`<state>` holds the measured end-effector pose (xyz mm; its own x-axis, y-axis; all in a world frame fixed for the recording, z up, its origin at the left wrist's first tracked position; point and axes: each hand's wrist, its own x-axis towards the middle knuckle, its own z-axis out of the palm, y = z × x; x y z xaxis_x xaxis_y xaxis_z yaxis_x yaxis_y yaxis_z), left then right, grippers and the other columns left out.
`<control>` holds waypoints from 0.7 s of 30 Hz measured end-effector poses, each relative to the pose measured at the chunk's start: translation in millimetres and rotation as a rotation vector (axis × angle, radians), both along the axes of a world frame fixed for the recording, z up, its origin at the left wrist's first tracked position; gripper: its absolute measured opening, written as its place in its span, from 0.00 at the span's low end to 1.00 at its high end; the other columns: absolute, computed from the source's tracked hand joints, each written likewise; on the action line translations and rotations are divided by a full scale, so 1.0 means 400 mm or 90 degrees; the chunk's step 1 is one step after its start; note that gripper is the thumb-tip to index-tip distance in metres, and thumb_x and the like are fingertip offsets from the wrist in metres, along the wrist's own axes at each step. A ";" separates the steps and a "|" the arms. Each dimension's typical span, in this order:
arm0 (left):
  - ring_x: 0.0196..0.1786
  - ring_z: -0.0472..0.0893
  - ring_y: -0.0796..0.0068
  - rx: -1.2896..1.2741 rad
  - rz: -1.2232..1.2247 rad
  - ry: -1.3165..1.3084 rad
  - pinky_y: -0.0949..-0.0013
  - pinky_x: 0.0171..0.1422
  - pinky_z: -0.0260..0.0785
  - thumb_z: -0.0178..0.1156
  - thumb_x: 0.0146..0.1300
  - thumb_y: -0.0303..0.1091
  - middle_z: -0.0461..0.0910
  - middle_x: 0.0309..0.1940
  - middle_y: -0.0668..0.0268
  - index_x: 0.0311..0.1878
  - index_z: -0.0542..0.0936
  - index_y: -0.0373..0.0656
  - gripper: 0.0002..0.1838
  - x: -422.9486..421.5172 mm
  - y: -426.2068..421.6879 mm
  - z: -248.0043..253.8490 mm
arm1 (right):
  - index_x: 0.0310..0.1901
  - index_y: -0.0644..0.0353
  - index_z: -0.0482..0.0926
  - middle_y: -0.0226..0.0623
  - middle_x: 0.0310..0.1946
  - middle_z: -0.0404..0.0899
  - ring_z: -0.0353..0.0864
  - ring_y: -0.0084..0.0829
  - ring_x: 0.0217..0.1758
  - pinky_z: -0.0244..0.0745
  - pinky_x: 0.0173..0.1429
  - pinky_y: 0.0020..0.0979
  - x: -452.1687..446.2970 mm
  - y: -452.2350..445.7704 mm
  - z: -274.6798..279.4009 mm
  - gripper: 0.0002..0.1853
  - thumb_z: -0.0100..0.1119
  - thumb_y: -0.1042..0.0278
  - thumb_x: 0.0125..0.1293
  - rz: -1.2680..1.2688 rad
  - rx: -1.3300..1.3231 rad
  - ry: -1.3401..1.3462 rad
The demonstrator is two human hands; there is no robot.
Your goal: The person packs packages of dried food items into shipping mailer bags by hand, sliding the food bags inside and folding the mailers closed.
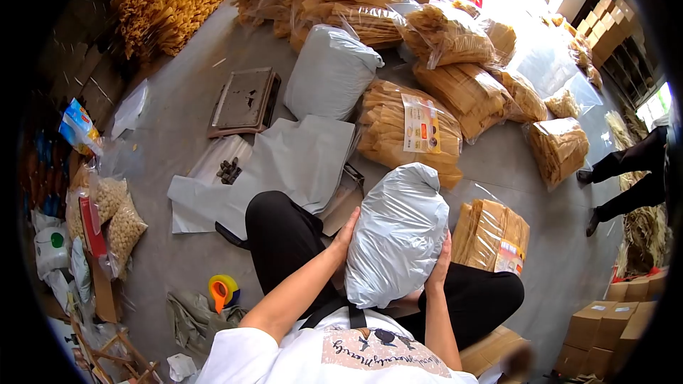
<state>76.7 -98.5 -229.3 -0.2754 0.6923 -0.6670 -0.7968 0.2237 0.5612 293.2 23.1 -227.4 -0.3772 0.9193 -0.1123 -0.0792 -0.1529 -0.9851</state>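
A stuffed, light grey plastic mailing bag (398,235) is held upright in front of my chest, above my crossed legs. My left hand (347,233) presses against its left side, and my right hand (441,262) grips the right side lower down. Between them the bag is wrinkled and bulging; its contents are hidden. On the floor just beyond my left knee lie flat grey mailing bags (284,160), with a small pile of dark pieces (229,171) beside them. To the right of my right hand is a clear-wrapped pack of tan dried sheets (491,231).
A second full grey bag (331,71) stands by a flat scale (245,99). Clear packs of tan dried food (409,124) are heaped beyond. An orange tape dispenser (222,290) lies at left. Cartons (597,323) and another person's legs (629,178) are at right.
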 end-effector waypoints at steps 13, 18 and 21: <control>0.72 0.54 0.60 0.079 0.271 0.168 0.63 0.73 0.47 0.43 0.69 0.56 0.49 0.73 0.58 0.73 0.47 0.40 0.39 -0.020 -0.077 -0.007 | 0.62 0.62 0.69 0.38 0.62 0.70 0.66 0.29 0.66 0.56 0.69 0.28 -0.345 0.206 0.122 0.25 0.52 0.58 0.68 0.333 0.113 -0.126; 0.77 0.42 0.57 -0.173 0.234 0.634 0.60 0.77 0.35 0.45 0.72 0.42 0.41 0.74 0.50 0.73 0.42 0.37 0.36 -0.046 0.007 0.125 | 0.56 0.63 0.75 0.38 0.54 0.78 0.72 0.26 0.59 0.62 0.64 0.25 -0.431 0.310 -0.021 0.20 0.53 0.61 0.68 0.324 -0.005 -0.047; 0.76 0.44 0.55 -0.156 0.100 0.802 0.59 0.76 0.36 0.47 0.71 0.40 0.44 0.74 0.49 0.73 0.47 0.37 0.33 -0.042 0.022 0.151 | 0.56 0.65 0.75 0.39 0.52 0.78 0.78 0.27 0.52 0.77 0.50 0.27 -0.403 0.361 -0.142 0.16 0.53 0.71 0.68 0.145 -0.069 -0.120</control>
<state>59.8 -89.5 -168.8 -0.8703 0.4925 0.0058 0.2206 0.3793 0.8986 132.0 167.4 -284.4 -0.5348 0.7928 -0.2925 0.1520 -0.2502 -0.9562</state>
